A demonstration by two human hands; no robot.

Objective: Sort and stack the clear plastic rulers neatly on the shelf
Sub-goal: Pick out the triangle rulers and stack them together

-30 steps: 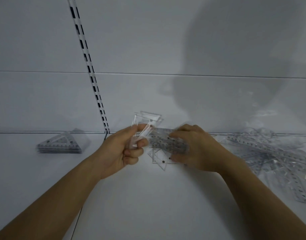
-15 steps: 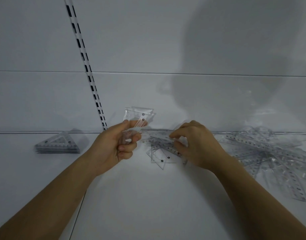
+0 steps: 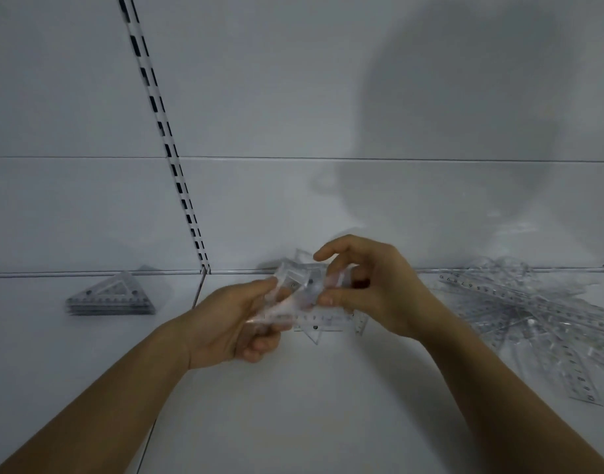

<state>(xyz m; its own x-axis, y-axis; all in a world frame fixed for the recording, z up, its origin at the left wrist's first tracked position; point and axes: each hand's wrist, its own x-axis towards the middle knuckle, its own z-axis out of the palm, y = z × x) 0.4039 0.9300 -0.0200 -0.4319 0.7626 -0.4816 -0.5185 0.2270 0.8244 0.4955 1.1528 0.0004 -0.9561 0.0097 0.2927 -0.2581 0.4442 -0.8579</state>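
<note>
Two hands gripping small clear rulers [image 3: 302,289] above white shelf [image 3: 293,398]: left hand [image 3: 232,323] pinching bundle, right hand [image 3: 369,289] nipping its top. Neat triangular stack [image 3: 110,297] sitting left; loose ruler pile [image 3: 533,309] lying right.

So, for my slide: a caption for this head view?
Both hands, left hand and right hand, gather small clear plastic rulers above the white shelf.

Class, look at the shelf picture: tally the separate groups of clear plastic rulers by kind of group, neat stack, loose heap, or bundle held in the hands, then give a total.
Neat stack of clear plastic triangular rulers: 1
Loose heap of clear plastic straight rulers: 1
Bundle of clear plastic rulers held between left hand and right hand: 1
Few loose clear rulers under the hands: 1
Total: 4 groups
</note>
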